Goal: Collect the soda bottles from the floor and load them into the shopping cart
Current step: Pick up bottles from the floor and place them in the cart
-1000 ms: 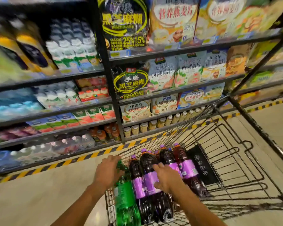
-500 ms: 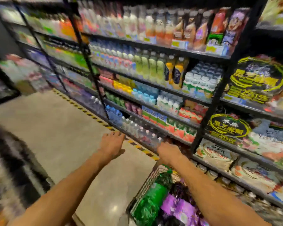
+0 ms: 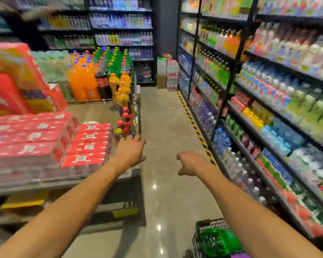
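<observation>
Versus 0.5 s ago: view swung from the drink shelves to down the aisle, and the shopping cart (image 3: 211,222) now sits at the bottom edge of the frame. Both hands are empty and well apart. The left hand (image 3: 131,151) has relaxed fingers over the corner of a display platform (image 3: 63,183) of red packs (image 3: 90,144), contact not resolvable; the right hand (image 3: 190,162) is loosely curled above the floor (image 3: 166,127). Green soda bottle (image 3: 220,239) lies in the cart, blurred, beside the right forearm.

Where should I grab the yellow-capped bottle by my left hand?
Probably by the neck under the cap of the yellow-capped plastic bottle, from above on the aisle side with the left hand: it stands upright, red shrink-wrapped packs close on its left.
</observation>
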`<move>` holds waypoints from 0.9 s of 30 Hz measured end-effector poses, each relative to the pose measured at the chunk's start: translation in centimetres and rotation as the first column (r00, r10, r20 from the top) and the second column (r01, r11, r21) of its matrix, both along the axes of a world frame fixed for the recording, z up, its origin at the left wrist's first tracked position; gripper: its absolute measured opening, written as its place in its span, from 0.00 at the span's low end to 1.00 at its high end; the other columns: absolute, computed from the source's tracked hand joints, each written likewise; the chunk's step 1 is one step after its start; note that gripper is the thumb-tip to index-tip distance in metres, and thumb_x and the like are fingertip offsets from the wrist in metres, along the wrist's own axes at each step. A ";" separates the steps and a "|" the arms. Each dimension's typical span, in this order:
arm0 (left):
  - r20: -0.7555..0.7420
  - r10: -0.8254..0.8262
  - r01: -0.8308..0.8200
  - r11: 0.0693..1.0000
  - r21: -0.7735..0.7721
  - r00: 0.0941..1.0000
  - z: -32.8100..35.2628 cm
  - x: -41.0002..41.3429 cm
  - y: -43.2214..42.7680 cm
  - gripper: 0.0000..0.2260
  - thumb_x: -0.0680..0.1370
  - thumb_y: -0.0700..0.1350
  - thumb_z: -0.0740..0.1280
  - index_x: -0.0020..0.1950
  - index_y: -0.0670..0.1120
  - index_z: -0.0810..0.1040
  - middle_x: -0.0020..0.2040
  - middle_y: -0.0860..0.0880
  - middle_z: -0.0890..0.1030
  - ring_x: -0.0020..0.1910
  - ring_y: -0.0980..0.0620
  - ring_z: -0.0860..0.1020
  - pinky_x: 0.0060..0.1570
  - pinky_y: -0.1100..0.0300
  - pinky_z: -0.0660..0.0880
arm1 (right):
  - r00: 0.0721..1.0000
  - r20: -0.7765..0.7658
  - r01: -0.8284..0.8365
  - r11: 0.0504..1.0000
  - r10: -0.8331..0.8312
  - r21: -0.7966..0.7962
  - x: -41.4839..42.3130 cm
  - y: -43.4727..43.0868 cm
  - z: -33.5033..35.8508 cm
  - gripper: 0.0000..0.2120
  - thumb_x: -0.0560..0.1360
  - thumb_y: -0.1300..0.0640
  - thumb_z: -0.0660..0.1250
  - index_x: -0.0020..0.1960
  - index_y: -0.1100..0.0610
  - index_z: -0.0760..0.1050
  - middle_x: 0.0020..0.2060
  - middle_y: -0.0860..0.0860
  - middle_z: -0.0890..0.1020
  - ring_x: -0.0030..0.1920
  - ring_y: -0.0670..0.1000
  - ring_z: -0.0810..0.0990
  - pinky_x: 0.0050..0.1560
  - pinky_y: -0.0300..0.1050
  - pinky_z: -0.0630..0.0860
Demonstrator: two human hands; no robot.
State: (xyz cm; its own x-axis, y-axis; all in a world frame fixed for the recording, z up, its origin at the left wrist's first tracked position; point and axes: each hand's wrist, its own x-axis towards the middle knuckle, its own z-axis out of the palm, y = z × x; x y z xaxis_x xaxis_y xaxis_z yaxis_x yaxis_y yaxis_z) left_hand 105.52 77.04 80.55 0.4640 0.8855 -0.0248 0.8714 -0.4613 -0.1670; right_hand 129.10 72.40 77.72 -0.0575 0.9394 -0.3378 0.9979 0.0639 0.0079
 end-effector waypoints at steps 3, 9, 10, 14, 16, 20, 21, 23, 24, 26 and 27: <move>0.027 0.126 -0.126 0.992 -0.008 0.992 0.2 -8.4 -2.5 0.28 0.78 0.60 0.67 0.74 0.48 0.68 0.71 0.44 0.71 0.68 0.41 0.72 0.62 0.47 0.71 | 0.994 -0.001 -0.109 0.994 0.109 -0.006 -8.6 0.9 1.1 0.30 0.76 0.43 0.75 0.72 0.54 0.71 0.67 0.55 0.79 0.65 0.60 0.79 0.63 0.56 0.78; 0.040 0.355 -0.354 0.935 -0.014 0.934 -0.5 -26.5 -9.1 0.31 0.77 0.60 0.68 0.76 0.48 0.65 0.70 0.46 0.71 0.68 0.41 0.72 0.63 0.44 0.71 | 0.935 0.007 -0.355 0.935 0.355 0.020 -27.8 -0.7 2.3 0.35 0.73 0.42 0.77 0.75 0.53 0.69 0.69 0.56 0.78 0.66 0.61 0.79 0.61 0.53 0.77; 0.040 0.390 -0.390 0.921 -0.014 0.920 -0.7 -29.4 -10.2 0.32 0.77 0.60 0.68 0.76 0.48 0.65 0.71 0.45 0.71 0.68 0.41 0.72 0.64 0.43 0.71 | 0.922 0.008 -0.388 0.922 0.388 0.013 -30.8 -1.2 2.2 0.37 0.73 0.42 0.77 0.76 0.53 0.68 0.70 0.55 0.77 0.67 0.60 0.78 0.63 0.54 0.78; 0.036 0.540 -0.540 0.842 -0.013 0.841 -1.0 -40.4 -15.0 0.29 0.77 0.61 0.67 0.73 0.47 0.68 0.69 0.45 0.72 0.66 0.40 0.73 0.61 0.44 0.72 | 0.833 -0.005 -0.554 0.832 0.554 0.016 -42.8 -2.8 2.4 0.31 0.76 0.45 0.76 0.74 0.53 0.70 0.69 0.54 0.77 0.67 0.59 0.78 0.66 0.58 0.77; 0.025 0.624 -0.623 0.782 -0.027 0.781 -1.1 -45.6 -17.8 0.29 0.77 0.61 0.68 0.73 0.47 0.68 0.68 0.45 0.72 0.66 0.41 0.73 0.59 0.44 0.73 | 0.781 -0.006 -0.625 0.781 0.625 -0.008 -48.7 -3.6 2.4 0.25 0.77 0.45 0.75 0.69 0.52 0.72 0.65 0.53 0.79 0.63 0.57 0.79 0.63 0.57 0.79; 0.045 0.774 -0.771 0.633 -0.064 0.632 -1.7 -55.0 -23.0 0.28 0.77 0.59 0.68 0.72 0.48 0.68 0.68 0.45 0.72 0.67 0.41 0.72 0.63 0.44 0.70 | 0.657 -0.020 -0.754 0.657 0.753 -0.012 -60.1 -4.7 2.4 0.22 0.76 0.45 0.75 0.65 0.51 0.73 0.61 0.51 0.79 0.59 0.55 0.79 0.60 0.57 0.80; 0.050 0.805 -0.802 0.594 -0.064 0.592 -1.9 -57.1 -24.3 0.28 0.77 0.59 0.68 0.73 0.48 0.68 0.69 0.45 0.71 0.68 0.41 0.72 0.63 0.45 0.70 | 0.617 -0.021 -0.787 0.617 0.787 -0.017 -62.8 -4.8 2.4 0.23 0.76 0.45 0.75 0.66 0.51 0.72 0.61 0.52 0.79 0.59 0.55 0.79 0.60 0.57 0.79; 0.057 0.854 -0.852 0.520 -0.064 0.517 -2.4 -61.3 -26.6 0.29 0.77 0.59 0.68 0.75 0.48 0.67 0.70 0.45 0.71 0.68 0.41 0.71 0.62 0.46 0.70 | 0.523 0.001 -0.852 0.523 0.853 -0.016 -68.4 -5.1 2.5 0.26 0.76 0.44 0.74 0.69 0.52 0.71 0.63 0.53 0.78 0.61 0.57 0.79 0.59 0.55 0.78; 0.058 0.875 -0.872 0.485 -0.065 0.482 -2.6 -63.2 -27.5 0.30 0.77 0.59 0.68 0.76 0.48 0.65 0.71 0.45 0.70 0.68 0.41 0.71 0.62 0.45 0.71 | 0.485 0.003 -0.875 0.485 0.875 -0.008 -71.2 -5.1 2.3 0.27 0.76 0.44 0.74 0.70 0.53 0.71 0.64 0.53 0.78 0.63 0.58 0.78 0.58 0.54 0.78; 0.051 0.910 -0.907 0.415 -0.069 0.412 -3.0 -66.9 -28.8 0.31 0.78 0.60 0.68 0.77 0.49 0.64 0.72 0.46 0.70 0.68 0.41 0.72 0.63 0.45 0.70 | 0.431 -0.012 -0.902 0.432 0.902 0.013 -76.5 -5.1 2.0 0.29 0.75 0.44 0.74 0.71 0.53 0.71 0.65 0.54 0.77 0.65 0.60 0.78 0.58 0.54 0.78; 0.046 0.925 -0.922 0.380 -0.073 0.378 -3.1 -68.6 -29.3 0.31 0.78 0.60 0.67 0.76 0.49 0.65 0.72 0.46 0.70 0.69 0.42 0.72 0.64 0.45 0.70 | 0.405 -0.016 -0.914 0.405 0.914 0.015 -79.0 -5.0 1.7 0.28 0.75 0.45 0.74 0.70 0.53 0.71 0.65 0.54 0.77 0.64 0.60 0.79 0.60 0.56 0.78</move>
State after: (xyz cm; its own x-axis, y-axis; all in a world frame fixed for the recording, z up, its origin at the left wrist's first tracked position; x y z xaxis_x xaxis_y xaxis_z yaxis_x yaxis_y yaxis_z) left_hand 36.93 47.73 77.41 -0.6389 0.7663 -0.0684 0.7688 0.6327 -0.0927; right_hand 50.13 67.38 79.46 -0.8889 0.3250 -0.3230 0.3458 0.9383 -0.0074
